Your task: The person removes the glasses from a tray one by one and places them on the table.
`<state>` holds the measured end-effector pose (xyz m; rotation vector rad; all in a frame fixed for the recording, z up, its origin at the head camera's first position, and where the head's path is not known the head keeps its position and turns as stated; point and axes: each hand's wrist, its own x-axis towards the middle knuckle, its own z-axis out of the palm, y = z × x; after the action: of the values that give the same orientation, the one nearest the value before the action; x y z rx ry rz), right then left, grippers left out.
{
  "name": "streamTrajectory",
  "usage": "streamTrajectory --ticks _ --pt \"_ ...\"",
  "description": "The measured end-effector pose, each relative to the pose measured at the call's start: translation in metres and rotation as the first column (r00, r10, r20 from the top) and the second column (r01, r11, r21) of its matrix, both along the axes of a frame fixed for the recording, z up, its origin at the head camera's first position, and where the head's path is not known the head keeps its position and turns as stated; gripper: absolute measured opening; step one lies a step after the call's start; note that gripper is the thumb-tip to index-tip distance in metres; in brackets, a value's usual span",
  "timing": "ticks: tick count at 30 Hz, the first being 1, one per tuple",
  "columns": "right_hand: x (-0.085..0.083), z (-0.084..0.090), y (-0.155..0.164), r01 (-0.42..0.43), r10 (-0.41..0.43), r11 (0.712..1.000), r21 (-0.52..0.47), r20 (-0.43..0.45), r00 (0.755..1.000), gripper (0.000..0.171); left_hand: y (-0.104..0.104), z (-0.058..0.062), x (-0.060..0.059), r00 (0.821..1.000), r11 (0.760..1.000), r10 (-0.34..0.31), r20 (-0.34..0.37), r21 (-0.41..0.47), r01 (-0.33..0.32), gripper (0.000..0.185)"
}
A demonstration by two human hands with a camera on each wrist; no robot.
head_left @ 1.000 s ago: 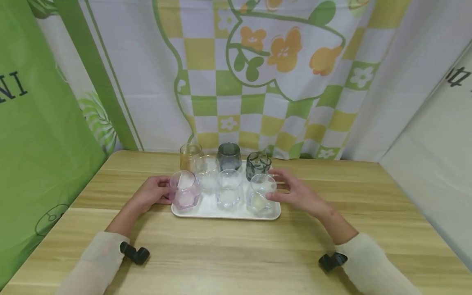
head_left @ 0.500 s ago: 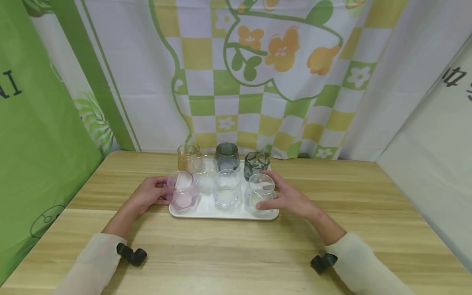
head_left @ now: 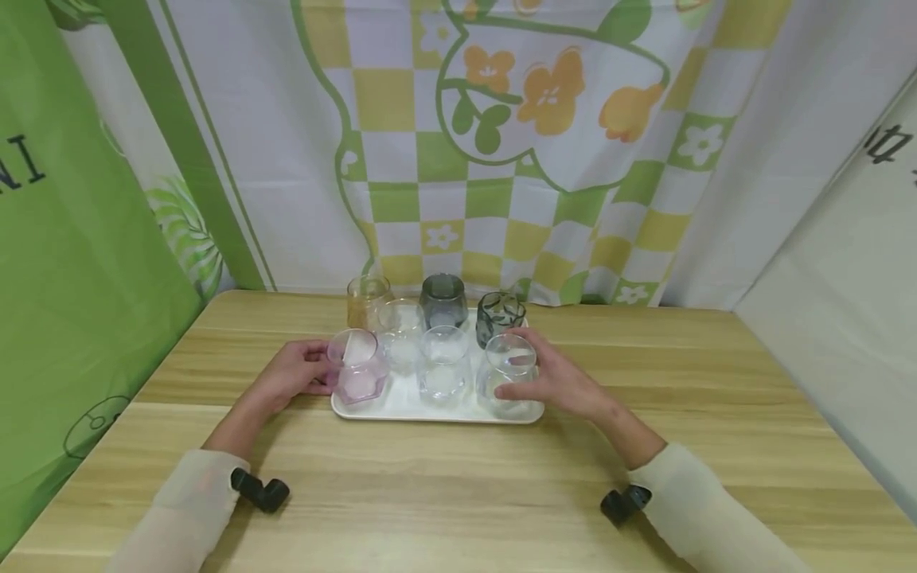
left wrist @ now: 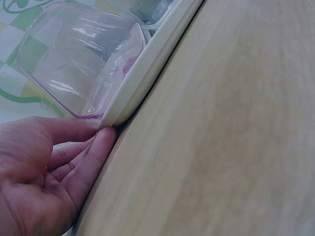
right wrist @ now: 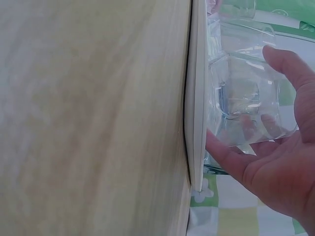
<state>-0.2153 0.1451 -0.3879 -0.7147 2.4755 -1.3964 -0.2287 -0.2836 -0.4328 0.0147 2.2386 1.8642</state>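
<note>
One white tray (head_left: 411,411), left rim pinched by the left hand (head_left: 295,370); one clear glass (head_left: 501,372), front right upon it, right hand (head_left: 557,382) curled round it, which we judge could, lifted askew, knock the leaf-patterned glass (head_left: 497,313) behind.

There is a pink cup (head_left: 358,370), an amber cup (head_left: 361,306), a white tray (head_left: 408,407) and a green-yellow-white checked curtain (head_left: 487,205).

My left arm (head_left: 231,431) reaching forward and inward, wrist (head_left: 259,403) bare | left hand (head_left: 292,371) bent-fingered, fingertips (left wrist: 104,138) drawn close together | right arm (head_left: 636,434) likewise angled inward | right hand (head_left: 557,380) wider, thumb (right wrist: 281,61) spread apart from curved fingers (right wrist: 230,158)
</note>
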Motion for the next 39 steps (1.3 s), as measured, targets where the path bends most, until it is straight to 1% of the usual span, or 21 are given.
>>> streamTrajectory --ticks 3,7,11,15,17,20,24,25,30,33,36,39 --pt "0.0 -0.001 -0.001 -0.009 0.009 1.0 -0.013 0.0 1.0 0.091 0.0 0.0 0.001 1.0 1.0 0.002 -0.002 -0.004 -0.002 0.039" --pt "0.001 -0.001 -0.002 -0.006 0.005 1.0 -0.026 -0.028 1.0 0.087 0.0 0.0 0.001 1.0 1.0 0.002 -0.002 -0.011 -0.002 0.041" --pt "0.0 0.001 -0.001 0.021 -0.025 0.998 -0.052 -0.059 0.998 0.08 0.001 0.001 -0.003 1.0 1.0 -0.001 -0.016 -0.026 0.0 0.042" --pt "-0.002 0.006 0.004 0.047 -0.054 0.996 -0.075 -0.091 0.994 0.078 0.002 0.0 -0.006 1.0 1.0 -0.006 -0.026 -0.027 0.005 0.041" --pt "-0.002 0.008 0.008 0.059 -0.066 0.996 -0.072 -0.097 0.993 0.079 0.0 -0.001 -0.004 1.0 1.0 -0.011 -0.019 -0.027 0.011 0.041" --pt "-0.004 0.012 0.016 0.11 -0.113 0.993 -0.034 -0.122 0.986 0.078 -0.002 -0.002 -0.002 1.0 1.0 -0.007 -0.012 -0.029 0.006 0.041" --pt "-0.01 0.019 0.03 0.191 -0.182 0.981 0.034 -0.184 0.966 0.076 -0.002 -0.003 -0.001 1.0 1.0 -0.005 -0.012 -0.016 0.004 0.043" --pt "-0.011 0.02 0.034 0.204 -0.193 0.978 0.043 -0.186 0.963 0.075 -0.002 -0.003 -0.001 1.0 1.0 -0.004 -0.01 -0.011 0.004 0.043" --pt "-0.021 0.025 0.053 0.247 -0.238 0.967 0.054 -0.14 0.961 0.078 -0.001 -0.003 0.002 1.0 1.0 -0.005 -0.011 -0.011 0.005 0.044" --pt "-0.029 0.027 0.064 0.268 -0.262 0.963 0.044 -0.111 0.959 0.084 0.0 -0.002 0.002 1.0 1.0 -0.003 -0.01 -0.018 0.002 0.043" --pt "-0.039 0.025 0.075 0.286 -0.282 0.957 0.038 -0.089 0.955 0.088 0.0 -0.001 0.001 1.0 1.0 0.0 -0.012 -0.027 0.0 0.042" --pt "-0.048 0.022 0.082 0.303 -0.298 0.951 0.055 -0.084 0.951 0.09 -0.001 0.0 0.001 1.0 0.999 -0.002 -0.014 -0.037 0.002 0.042"
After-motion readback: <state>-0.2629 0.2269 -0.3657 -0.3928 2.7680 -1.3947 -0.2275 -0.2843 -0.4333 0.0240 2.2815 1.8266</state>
